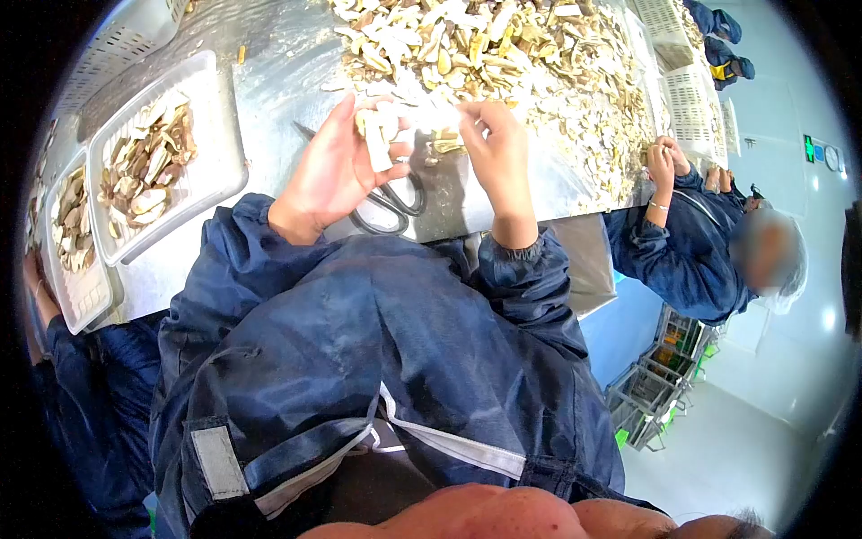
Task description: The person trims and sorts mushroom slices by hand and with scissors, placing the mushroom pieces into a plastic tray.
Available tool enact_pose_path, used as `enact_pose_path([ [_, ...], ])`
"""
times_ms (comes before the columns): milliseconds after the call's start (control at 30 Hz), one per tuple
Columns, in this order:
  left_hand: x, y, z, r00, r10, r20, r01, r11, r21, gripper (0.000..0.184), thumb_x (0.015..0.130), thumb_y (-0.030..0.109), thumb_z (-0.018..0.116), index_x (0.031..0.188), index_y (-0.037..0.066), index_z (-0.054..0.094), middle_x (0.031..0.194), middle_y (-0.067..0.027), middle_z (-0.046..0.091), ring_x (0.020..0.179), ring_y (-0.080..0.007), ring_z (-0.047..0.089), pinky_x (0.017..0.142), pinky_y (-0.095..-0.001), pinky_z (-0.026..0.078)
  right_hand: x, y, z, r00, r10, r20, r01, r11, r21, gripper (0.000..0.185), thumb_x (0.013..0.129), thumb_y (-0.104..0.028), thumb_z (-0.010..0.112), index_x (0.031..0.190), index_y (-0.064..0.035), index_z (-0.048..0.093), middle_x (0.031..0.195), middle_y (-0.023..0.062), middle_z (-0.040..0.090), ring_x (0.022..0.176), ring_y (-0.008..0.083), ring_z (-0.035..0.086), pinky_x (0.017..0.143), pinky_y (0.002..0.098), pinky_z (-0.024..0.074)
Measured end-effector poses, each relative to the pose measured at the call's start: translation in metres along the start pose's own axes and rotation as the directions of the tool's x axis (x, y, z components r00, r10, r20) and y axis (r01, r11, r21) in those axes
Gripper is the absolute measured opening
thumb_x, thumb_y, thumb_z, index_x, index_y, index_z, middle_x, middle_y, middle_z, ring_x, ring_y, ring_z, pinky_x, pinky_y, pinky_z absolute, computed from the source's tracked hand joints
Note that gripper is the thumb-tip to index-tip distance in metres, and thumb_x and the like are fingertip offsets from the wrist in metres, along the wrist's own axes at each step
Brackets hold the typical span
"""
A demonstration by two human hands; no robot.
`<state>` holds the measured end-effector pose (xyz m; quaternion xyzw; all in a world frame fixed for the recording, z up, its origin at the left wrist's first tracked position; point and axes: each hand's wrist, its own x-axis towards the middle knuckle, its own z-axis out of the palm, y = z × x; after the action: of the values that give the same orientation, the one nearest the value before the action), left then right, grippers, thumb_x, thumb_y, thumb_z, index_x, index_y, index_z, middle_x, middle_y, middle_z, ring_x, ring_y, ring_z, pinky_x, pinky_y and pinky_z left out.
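My left hand (330, 175) is turned palm up, its fingers curled around a few pale mushroom slices (377, 137). To its right, my right hand (499, 154) has thumb and fingertips drawn together at the edge of the big pile of sliced mushrooms (503, 58). Glare washes out its fingertips, so what they pinch, if anything, is unclear. Black-handled scissors (386, 214) lie on the metal table (278, 85), partly behind my left hand.
White trays (235, 135) (88, 301) with darker mushroom pieces stand at left. Perforated white baskets (690, 110) line the far right. A co-worker (696, 238) in dark blue works at the right table edge; another's sleeve (76, 359) shows at left. Metal stools (660, 377) stand on the floor.
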<state>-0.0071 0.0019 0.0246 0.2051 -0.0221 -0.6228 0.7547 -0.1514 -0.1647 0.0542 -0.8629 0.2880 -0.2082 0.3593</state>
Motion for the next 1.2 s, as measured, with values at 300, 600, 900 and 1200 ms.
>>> enact_pose_path([
  [300,-0.002,0.004,-0.019,1.000,-0.013,0.023,0.012,0.998,0.062,0.029,0.102,0.022,0.053,0.126,0.007,0.056,0.096,-0.0075,0.064,0.078,-0.0153,0.062,0.062,-0.0276,0.053,-0.024,0.040,-0.015,0.996,-0.087,0.010,0.083,0.909,-0.408,0.017,0.083,-0.012,0.071,0.099,-0.0066,0.070,0.101,0.0131,0.061,0.080,0.0251,0.062,0.070,0.0344,0.0507],
  [600,0.001,0.002,-0.015,0.998,0.055,0.016,-0.057,0.989,0.133,0.033,0.102,0.015,0.051,0.132,0.005,0.050,0.112,-0.0149,0.064,0.098,-0.0240,0.065,0.083,-0.0369,0.056,0.020,0.016,0.025,0.991,-0.087,-0.104,0.026,0.874,-0.485,0.021,0.079,-0.023,0.076,0.083,-0.0046,0.068,0.086,0.0150,0.066,0.079,0.0352,0.066,0.069,0.0445,0.0517],
  [900,0.002,-0.005,-0.004,0.997,0.060,-0.049,-0.046,0.967,0.249,0.036,0.099,0.015,0.058,0.132,0.003,0.050,0.110,-0.0116,0.064,0.099,-0.0212,0.064,0.085,-0.0337,0.054,-0.007,-0.017,0.020,0.995,-0.034,-0.091,0.023,0.992,-0.123,0.019,0.081,-0.022,0.075,0.081,-0.0050,0.066,0.076,0.0135,0.066,0.072,0.0326,0.066,0.063,0.0420,0.0510],
  [1200,0.002,-0.009,-0.014,0.992,0.098,-0.075,-0.068,0.941,0.332,0.024,0.094,0.012,0.066,0.116,0.005,0.058,0.095,-0.0047,0.063,0.086,-0.0133,0.061,0.073,-0.0281,0.051,-0.023,-0.043,0.027,0.989,-0.023,0.149,-0.011,0.975,0.222,0.020,0.080,-0.016,0.079,0.087,-0.0036,0.064,0.076,0.0098,0.064,0.071,0.0232,0.067,0.062,0.0322,0.0520],
])
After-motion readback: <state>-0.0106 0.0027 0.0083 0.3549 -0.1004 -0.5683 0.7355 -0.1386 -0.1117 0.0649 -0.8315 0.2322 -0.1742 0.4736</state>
